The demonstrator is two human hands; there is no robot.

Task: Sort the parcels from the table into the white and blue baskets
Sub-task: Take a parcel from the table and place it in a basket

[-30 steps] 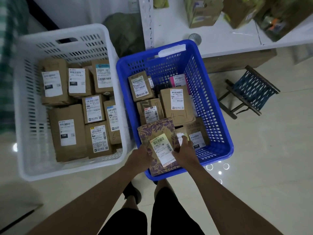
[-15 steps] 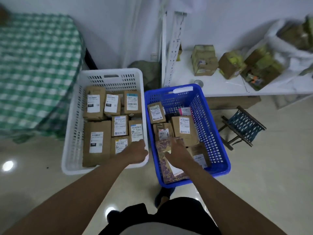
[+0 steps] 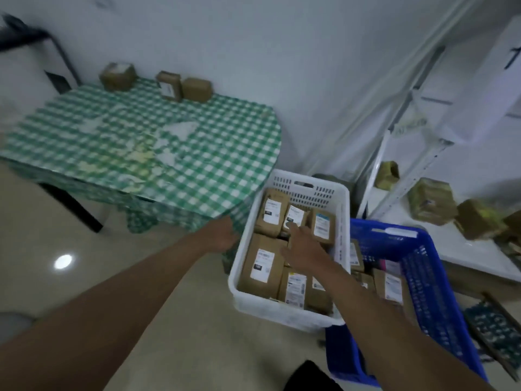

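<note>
- Head view, left to right: at about 10 o'clock the green-checked tabletop (image 3: 146, 142) carries three brown parcels along its far edge: one at the back corner (image 3: 117, 76), a labelled one (image 3: 169, 85) and one just beside it (image 3: 196, 89).
- Left hand (image 3: 222, 235) reaches out near the tabletop's near edge, holding nothing; its grip looks relaxed and empty, though blur hides the fingers.
- White basket (image 3: 290, 309), at centre, is packed with labelled brown parcels.
- Right hand (image 3: 303, 249) hovers over that basket with fingers spread, its grip empty.
- Blue basket (image 3: 439, 300), at 4 o'clock, holds several parcels too.
- Judgement: this is the reach between parcels; both hands are free, so the next move calls for stepping toward the tabletop's far edge, taking one of the three and reading its label.
</note>
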